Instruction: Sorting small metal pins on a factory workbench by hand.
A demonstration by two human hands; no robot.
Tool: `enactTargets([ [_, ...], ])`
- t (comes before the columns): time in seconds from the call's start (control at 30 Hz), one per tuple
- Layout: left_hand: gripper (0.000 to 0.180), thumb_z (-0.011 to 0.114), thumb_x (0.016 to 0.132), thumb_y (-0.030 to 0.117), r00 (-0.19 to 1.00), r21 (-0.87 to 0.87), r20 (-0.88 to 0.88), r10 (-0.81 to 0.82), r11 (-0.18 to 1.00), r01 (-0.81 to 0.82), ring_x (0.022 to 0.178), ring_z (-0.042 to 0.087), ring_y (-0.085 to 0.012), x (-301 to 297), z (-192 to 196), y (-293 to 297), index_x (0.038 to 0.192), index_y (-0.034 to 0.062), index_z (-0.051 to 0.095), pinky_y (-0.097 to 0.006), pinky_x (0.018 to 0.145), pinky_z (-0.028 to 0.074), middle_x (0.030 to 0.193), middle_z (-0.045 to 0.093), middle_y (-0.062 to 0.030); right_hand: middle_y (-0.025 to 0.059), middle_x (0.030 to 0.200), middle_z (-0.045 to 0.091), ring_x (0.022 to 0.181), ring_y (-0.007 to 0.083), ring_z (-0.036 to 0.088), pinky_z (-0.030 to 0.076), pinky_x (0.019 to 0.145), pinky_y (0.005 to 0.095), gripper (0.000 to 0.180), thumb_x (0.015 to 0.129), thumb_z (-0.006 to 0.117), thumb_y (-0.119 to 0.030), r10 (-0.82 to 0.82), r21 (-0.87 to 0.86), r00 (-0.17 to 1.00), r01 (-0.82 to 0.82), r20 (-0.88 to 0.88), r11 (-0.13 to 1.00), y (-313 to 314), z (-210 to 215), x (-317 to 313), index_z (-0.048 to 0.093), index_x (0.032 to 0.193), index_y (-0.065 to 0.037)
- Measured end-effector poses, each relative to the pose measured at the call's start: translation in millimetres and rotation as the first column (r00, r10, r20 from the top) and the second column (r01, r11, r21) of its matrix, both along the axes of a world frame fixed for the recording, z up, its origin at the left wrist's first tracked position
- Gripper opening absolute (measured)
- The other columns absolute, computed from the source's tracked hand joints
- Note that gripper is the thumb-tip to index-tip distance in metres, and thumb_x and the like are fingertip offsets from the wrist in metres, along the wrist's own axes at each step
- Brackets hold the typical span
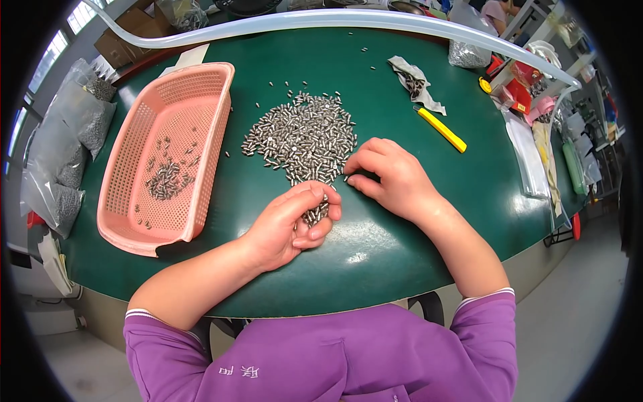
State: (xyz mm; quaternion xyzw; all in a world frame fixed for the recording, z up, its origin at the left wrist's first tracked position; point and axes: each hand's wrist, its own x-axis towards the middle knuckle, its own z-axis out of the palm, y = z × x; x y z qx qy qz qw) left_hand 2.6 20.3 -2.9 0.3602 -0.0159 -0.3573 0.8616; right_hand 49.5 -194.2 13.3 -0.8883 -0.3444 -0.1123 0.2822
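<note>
A heap of small silvery metal pins (301,130) lies on the green tabletop in front of me. My left hand (291,218) is curled around a clump of these pins, some showing between the fingers, at the heap's near edge. To its right, my right hand (388,174) pinches at the heap's right edge, thumb and forefinger close together at a pin. Left of the heap stands a pink perforated plastic basket (218,144) with a smaller batch of pins on its bottom.
A yellow cutter knife (442,130) and a crumpled white bag (418,84) with dark parts lie at the right. Filled clear bags (74,134) stand past the basket. A translucent strip (321,19) arches along the far table edge. Stray pins lie beyond the heap.
</note>
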Motion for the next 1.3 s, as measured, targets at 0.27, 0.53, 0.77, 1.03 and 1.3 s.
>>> enactTargets([
  [0.27, 0.015, 0.047, 0.096, 0.017, 1.000, -0.014, 0.014, -0.013, 1.000, 0.014, 0.059, 0.041, -0.0083, 0, -2, -1, 0.103, 0.0040, 0.050, -0.019, 0.044, 0.027, 0.091, 0.053, -0.0082, 0.0038, 0.084, 0.056, 0.082, 0.0188, 0.056, 0.047, 0.070, 0.0308, 0.011, 0.078, 0.068, -0.007, 0.035, 0.056, 0.983, -0.025, -0.182, 0.998, 3, 3, -6, 0.063, 0.087, -0.008],
  [0.53, 0.020, 0.056, 0.092, 0.010, 1.000, 0.034, 0.012, -0.001, 0.999, 0.001, 0.059, 0.040, -0.0052, -3, -1, -3, 0.109, 0.0066, 0.046, -0.017, 0.044, 0.027, 0.091, 0.053, -0.0071, 0.0017, 0.092, 0.054, 0.081, 0.0103, 0.054, 0.045, 0.072, 0.0238, 0.006, 0.086, 0.062, -0.006, 0.359, 0.463, 0.790, -0.108, -0.497, 0.879, 12, 8, -19, 0.062, 0.093, -0.005],
  [0.77, 0.013, 0.052, 0.095, 0.016, 1.000, -0.026, 0.024, -0.017, 0.999, 0.018, 0.058, 0.039, -0.0056, -1, -2, -2, 0.103, 0.0064, 0.050, -0.017, 0.043, 0.026, 0.088, 0.053, -0.0048, 0.0039, 0.090, 0.056, 0.082, 0.0158, 0.057, 0.048, 0.071, 0.0280, 0.015, 0.080, 0.065, -0.005, 0.029, 0.256, 0.954, 0.051, -0.299, 0.965, 7, 8, -9, 0.064, 0.095, -0.008],
  [1.03, 0.014, 0.048, 0.096, 0.019, 1.000, -0.029, 0.000, -0.021, 0.999, 0.021, 0.056, 0.040, -0.0078, 0, -3, -1, 0.101, 0.0057, 0.051, -0.018, 0.042, 0.027, 0.088, 0.053, -0.0067, 0.0049, 0.088, 0.059, 0.086, 0.0230, 0.059, 0.049, 0.073, 0.0343, 0.017, 0.076, 0.068, -0.009, -0.104, 0.008, 0.993, 0.105, -0.059, 0.994, -4, -7, 3, 0.065, 0.092, -0.010],
  [1.3, 0.024, 0.038, 0.099, 0.023, 1.000, -0.021, 0.024, 0.001, 1.000, -0.001, 0.057, 0.040, -0.0101, 0, -1, 0, 0.102, 0.0027, 0.051, -0.020, 0.042, 0.027, 0.090, 0.053, -0.0107, 0.0047, 0.086, 0.059, 0.087, 0.0236, 0.058, 0.049, 0.073, 0.0346, 0.013, 0.075, 0.068, -0.009, -0.116, 0.015, 0.989, 0.118, -0.087, 0.993, -1, -5, 1, 0.063, 0.088, -0.008],
])
